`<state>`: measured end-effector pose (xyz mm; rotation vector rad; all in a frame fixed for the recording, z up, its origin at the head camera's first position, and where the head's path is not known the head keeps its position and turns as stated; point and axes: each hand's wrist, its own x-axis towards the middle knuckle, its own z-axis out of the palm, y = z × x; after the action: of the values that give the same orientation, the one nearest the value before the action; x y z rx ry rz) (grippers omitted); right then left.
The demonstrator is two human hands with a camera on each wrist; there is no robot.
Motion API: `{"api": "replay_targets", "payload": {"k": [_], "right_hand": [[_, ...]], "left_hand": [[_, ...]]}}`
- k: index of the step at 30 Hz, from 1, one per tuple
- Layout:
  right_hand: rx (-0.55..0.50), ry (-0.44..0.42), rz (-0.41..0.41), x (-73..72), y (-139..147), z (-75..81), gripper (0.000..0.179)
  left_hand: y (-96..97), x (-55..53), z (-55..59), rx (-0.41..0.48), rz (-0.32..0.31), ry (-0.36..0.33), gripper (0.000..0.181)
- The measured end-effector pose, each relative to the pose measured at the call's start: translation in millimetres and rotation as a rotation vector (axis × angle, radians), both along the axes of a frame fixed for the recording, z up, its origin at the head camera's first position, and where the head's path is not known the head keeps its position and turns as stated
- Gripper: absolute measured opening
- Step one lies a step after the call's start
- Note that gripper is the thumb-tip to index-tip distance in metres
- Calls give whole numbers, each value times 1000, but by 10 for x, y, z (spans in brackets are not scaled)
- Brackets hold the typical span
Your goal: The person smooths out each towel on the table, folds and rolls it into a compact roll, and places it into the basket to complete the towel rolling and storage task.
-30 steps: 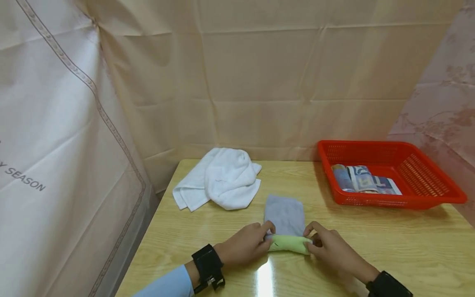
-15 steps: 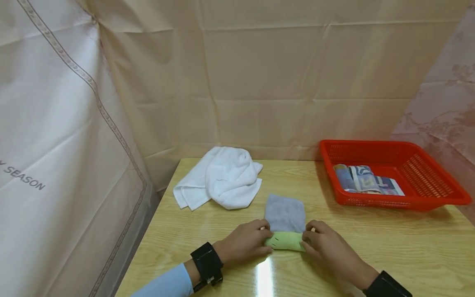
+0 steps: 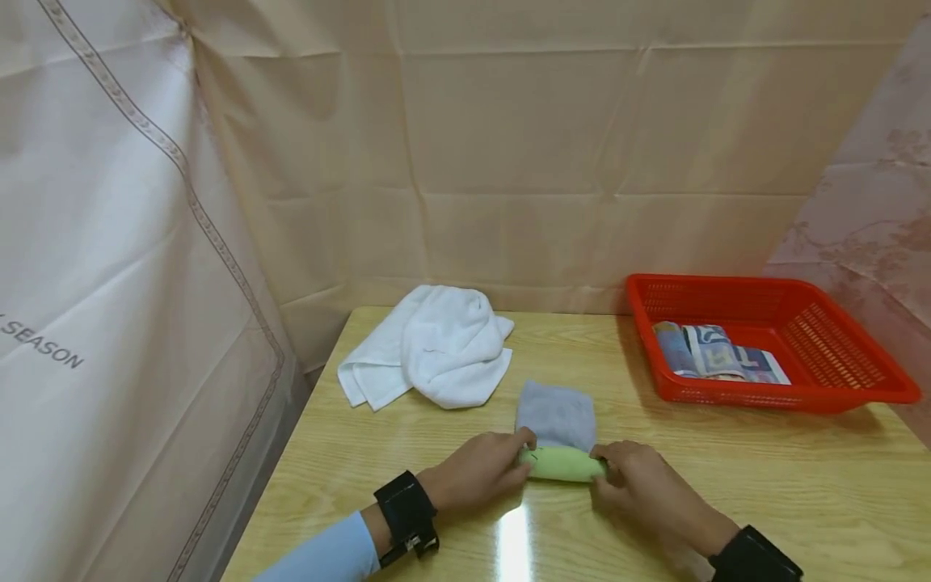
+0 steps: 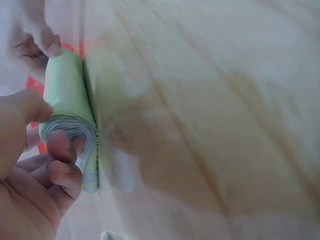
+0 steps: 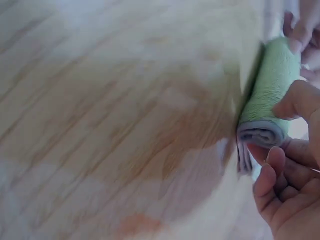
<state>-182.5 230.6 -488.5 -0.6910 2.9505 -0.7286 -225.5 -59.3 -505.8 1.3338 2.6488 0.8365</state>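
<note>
A small towel, green on one face and grey on the other, lies partly rolled on the table. Its green roll (image 3: 562, 466) faces me, and a flat grey square (image 3: 556, 414) stretches out beyond it. My left hand (image 3: 486, 470) grips the roll's left end, thumb on the near side. At the right end, my right hand (image 3: 647, 491) holds the roll the same way. The left wrist view shows coiled layers at the end of the green roll (image 4: 67, 85), with fingertips against them. Grey edging spirals at the other end in the right wrist view.
A crumpled white towel (image 3: 452, 347) lies at the back left of the wooden table (image 3: 407, 436). At the back right stands a red plastic basket (image 3: 771, 396) with several rolled, patterned cloths (image 3: 709, 352) inside. A beige curtain (image 3: 509, 162) hangs behind the table.
The roll has moved slightly away from me, and the flat grey part beyond it has become shorter. Both hands have shifted their fingers along with it.
</note>
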Motion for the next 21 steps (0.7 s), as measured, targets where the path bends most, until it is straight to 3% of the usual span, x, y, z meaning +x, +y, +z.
{"api": "replay_targets", "payload": {"k": [3, 8, 12, 15, 17, 21], "right_hand": [[-107, -156, -48, -86, 34, -2, 29], [-161, -193, -77, -161, 42, -21, 23], [-229, -216, -121, -194, 18, -14, 20], [-272, -236, -146, -189, -7, -1, 19], [-257, -202, -138, -169, -19, 5, 16], [-103, 6, -71, -102, -34, -5, 12]], "left_hand": [[3, -27, -18, 58, 3, -51, 18], [40, -84, -30, 107, 42, -74, 12], [73, -79, 23, 46, 154, 38, 16], [71, -57, 68, -43, 206, 128, 24], [55, -45, 87, -97, 194, 162, 29], [32, -38, 90, -143, 133, 187, 35]]}}
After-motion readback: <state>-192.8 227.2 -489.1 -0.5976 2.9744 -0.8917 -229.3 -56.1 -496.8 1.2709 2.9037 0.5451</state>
